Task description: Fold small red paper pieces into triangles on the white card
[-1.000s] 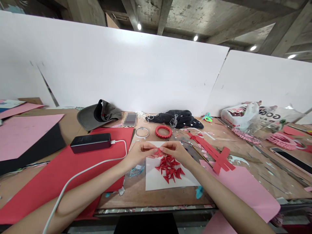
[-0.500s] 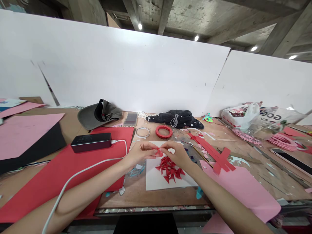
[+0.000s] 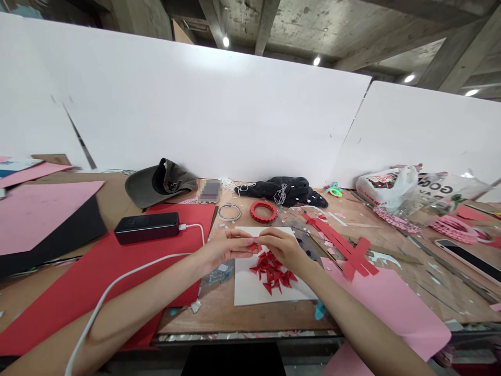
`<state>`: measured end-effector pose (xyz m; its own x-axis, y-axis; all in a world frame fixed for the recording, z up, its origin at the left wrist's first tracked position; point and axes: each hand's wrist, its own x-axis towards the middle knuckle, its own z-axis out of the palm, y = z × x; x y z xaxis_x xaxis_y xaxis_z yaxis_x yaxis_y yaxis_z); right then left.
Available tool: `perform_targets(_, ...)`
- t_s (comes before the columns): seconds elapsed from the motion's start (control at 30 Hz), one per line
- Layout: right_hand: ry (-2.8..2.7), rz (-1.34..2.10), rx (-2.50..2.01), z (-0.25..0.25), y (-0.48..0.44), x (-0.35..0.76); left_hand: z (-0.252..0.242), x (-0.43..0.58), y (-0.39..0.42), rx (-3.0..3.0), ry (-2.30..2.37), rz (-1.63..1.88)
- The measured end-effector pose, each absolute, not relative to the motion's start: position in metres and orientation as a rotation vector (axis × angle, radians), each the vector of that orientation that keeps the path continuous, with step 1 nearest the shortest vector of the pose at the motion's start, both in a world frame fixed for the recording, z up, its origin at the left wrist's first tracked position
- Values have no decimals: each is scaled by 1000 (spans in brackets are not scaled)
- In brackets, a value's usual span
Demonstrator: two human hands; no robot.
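Note:
My left hand and my right hand meet above a sheet of white paper. Between their fingertips they pinch a small piece of red folded paper, partly hidden by the fingers. Both hands are closed on it. Just below them, a pile of red folded paper triangles lies on the white sheet. Behind the hands sit a red ring of folded paper and a thin white ring.
Red paper with a black power bank and white cable lies left. Right are red paper strips, pink paper and a phone. A cap and black cloth sit near the white partition.
The right fingers have curled lower over the red paper piece, and the left fingers have shifted slightly. Both hands stay over the white sheet.

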<state>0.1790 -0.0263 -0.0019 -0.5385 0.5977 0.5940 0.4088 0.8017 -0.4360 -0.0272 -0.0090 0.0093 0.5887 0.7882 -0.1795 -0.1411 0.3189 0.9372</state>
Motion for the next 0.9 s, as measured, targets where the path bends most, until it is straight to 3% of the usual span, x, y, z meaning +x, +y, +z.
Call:
perform_targets(0.33,-1810,964,-1068,2,-28,167,5,-22,-9,1333,762,849)
perform_targets(0.9,-1591,1191,-972,4,-26,169,12,-26,-12,1224,701,796)
